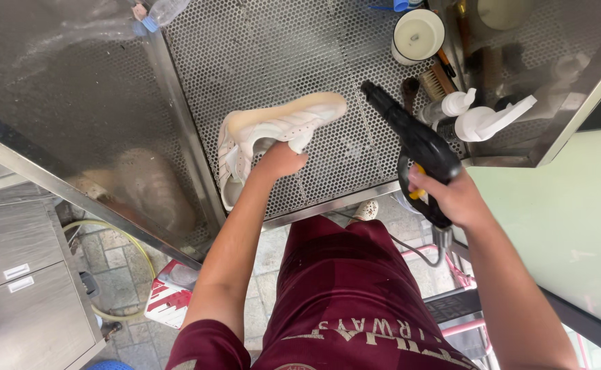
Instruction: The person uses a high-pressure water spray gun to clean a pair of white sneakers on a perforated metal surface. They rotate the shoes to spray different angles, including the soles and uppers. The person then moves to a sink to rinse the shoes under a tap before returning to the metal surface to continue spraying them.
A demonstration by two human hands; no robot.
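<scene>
My left hand (pixel 278 162) is tucked into the opening of a white sneaker (pixel 293 122) and holds it sole-side up over a perforated metal tray (pixel 266 48). A second white sneaker (pixel 230 164) lies on the tray just left of that hand. My right hand (pixel 451 197) grips a black spray gun (pixel 410 140) with a yellow trigger. Its nozzle points up and left, toward the toe of the held sneaker, a short gap apart from it.
Along the tray's far right stand a white tub (pixel 417 34), brushes (pixel 437 82) and two white pump bottles (pixel 482 118). Clear splash panels flank the tray on both sides. A grey cabinet (pixel 19 288), a yellow hose (pixel 125 240) and a red-and-white box (pixel 170 294) are at lower left.
</scene>
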